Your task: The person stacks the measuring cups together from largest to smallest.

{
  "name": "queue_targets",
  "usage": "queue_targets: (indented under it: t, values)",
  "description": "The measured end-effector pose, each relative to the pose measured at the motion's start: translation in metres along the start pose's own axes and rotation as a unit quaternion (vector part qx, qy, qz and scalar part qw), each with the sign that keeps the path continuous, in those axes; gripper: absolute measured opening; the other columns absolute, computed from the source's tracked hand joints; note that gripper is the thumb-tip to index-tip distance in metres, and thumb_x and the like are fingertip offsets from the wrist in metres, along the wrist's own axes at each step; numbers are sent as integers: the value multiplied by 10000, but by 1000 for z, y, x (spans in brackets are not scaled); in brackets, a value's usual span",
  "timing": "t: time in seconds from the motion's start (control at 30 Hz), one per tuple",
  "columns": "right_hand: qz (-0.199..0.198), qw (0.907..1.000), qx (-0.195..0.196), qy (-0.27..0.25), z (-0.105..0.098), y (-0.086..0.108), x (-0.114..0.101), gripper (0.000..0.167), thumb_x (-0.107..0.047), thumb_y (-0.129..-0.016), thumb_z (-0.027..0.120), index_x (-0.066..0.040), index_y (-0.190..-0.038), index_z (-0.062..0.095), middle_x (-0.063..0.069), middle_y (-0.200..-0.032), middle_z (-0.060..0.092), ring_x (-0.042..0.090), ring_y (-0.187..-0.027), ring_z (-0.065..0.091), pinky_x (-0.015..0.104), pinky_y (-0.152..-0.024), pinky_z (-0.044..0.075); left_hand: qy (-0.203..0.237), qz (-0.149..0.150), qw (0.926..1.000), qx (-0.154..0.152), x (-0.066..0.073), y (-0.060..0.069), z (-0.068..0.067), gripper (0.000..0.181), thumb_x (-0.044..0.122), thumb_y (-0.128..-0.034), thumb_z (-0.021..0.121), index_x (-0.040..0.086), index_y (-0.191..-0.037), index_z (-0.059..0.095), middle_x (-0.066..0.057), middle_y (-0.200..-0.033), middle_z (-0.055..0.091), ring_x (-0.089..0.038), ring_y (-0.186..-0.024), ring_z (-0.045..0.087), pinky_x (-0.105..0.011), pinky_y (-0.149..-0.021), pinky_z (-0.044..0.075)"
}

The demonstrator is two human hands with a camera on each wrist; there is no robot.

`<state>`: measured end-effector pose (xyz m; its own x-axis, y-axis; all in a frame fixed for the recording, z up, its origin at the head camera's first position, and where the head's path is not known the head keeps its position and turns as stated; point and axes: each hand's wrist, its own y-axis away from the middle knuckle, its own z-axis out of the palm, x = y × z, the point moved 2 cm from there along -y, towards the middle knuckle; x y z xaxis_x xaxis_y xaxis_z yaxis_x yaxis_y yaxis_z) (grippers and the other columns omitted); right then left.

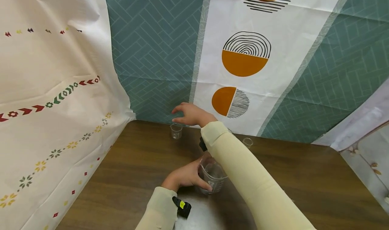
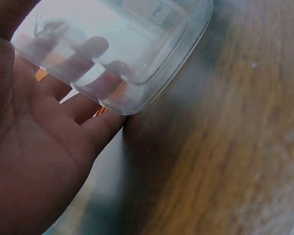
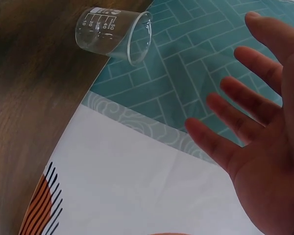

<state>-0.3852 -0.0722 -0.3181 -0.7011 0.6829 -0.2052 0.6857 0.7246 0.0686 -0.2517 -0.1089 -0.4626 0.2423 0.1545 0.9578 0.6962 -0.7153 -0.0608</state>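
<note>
My left hand (image 1: 189, 175) grips a large clear beaker (image 1: 216, 183) from its left side, thumb in front and fingers behind. Through the beaker's wall (image 2: 159, 90), the left wrist view shows several fingers and an inner outline; whether that is a second vessel inside I cannot tell. Farther back, my right hand (image 1: 192, 114) hovers above a small glass beaker (image 1: 176, 132) with its fingers spread, holding nothing. In the right wrist view this small beaker (image 3: 110, 33) carries white volume marks and stands apart from the fingertips (image 3: 198, 129).
Another small glass vessel (image 1: 247, 142) stands near the table's back edge, partly behind my right forearm (image 1: 243, 169). A patterned cloth (image 1: 158, 54) hangs behind the brown wooden table (image 1: 130, 176), and a cream cloth (image 1: 60, 128) borders its left side.
</note>
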Motion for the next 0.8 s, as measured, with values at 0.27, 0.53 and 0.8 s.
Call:
queue_targets:
  t: [0.27, 0.53, 0.8]
  values:
    - [-31, 9999, -98, 84, 7, -12, 0, 461, -394, -955, 586, -168, -1356, 551, 110, -1379, 514, 262, -1261, 491, 376, -1088, 381, -32, -101, 9999, 77, -2, 3, -1, 1110, 203, -725, 855, 507, -1468, 88, 145, -1495, 355, -111, -1430, 312, -434, -1138, 304]
    - [73, 9996, -256, 66, 15, -19, 0, 465, -385, -956, 588, -179, -1369, 537, 103, -1419, 484, 259, -1306, 462, 380, -1115, 352, -157, -135, 9995, 231, 0, 1, 1, 1085, 184, -687, 879, 413, -1485, 181, 140, -1491, 374, -96, -1379, 362, -343, -1125, 317]
    - [123, 9992, -375, -4, 20, -23, -1, 453, -389, -958, 583, -203, -1369, 539, 81, -1437, 470, 257, -1347, 422, 380, -1130, 334, -202, -403, 9984, 343, 2, 4, 1, 1120, 238, -690, 877, 397, -1510, 132, 128, -1513, 316, -126, -1346, 394, -376, -1097, 349]
